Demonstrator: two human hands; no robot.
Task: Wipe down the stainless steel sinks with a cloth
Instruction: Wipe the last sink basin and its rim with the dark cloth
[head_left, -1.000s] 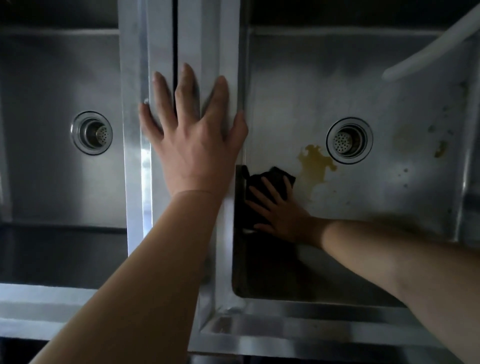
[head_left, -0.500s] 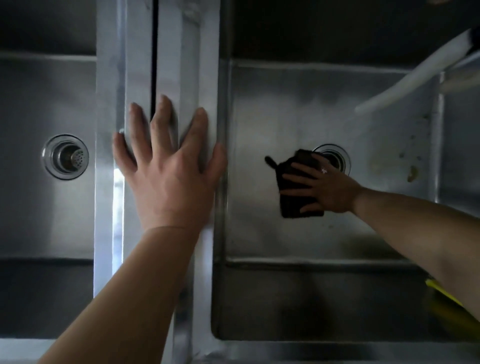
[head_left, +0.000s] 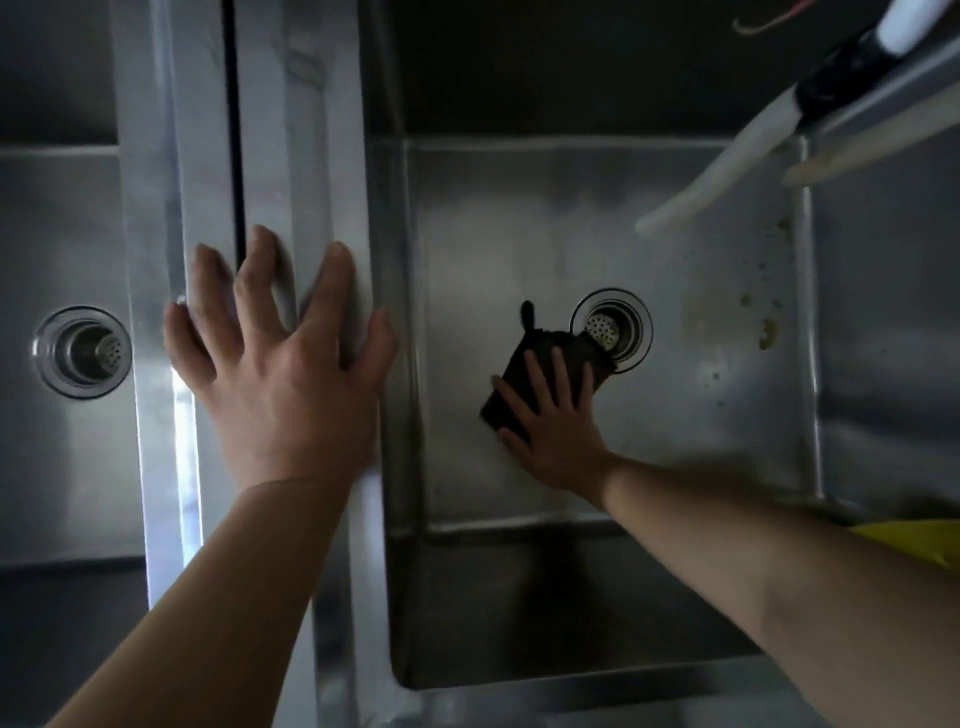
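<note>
Two stainless steel sinks lie side by side. My right hand (head_left: 553, 421) presses a dark cloth (head_left: 558, 353) flat on the floor of the right sink (head_left: 519, 239), fingers straight, just left of its round drain (head_left: 612, 328). The cloth's top corner overlaps the drain rim. My left hand (head_left: 280, 364) rests flat with spread fingers on the steel divider (head_left: 291, 130) between the basins. The left sink (head_left: 62, 234) has its own drain (head_left: 83, 352).
A white hose (head_left: 727, 161) with a black fitting hangs over the right sink's far right corner. Yellowish stains (head_left: 768, 332) mark the basin floor right of the drain. Something yellow (head_left: 914, 540) shows at the right edge, beside my right forearm.
My right hand slid the cloth from the basin's left wall across the yellow spill, which is gone, to the drain, and now points farther away. My left hand stayed on the divider.
</note>
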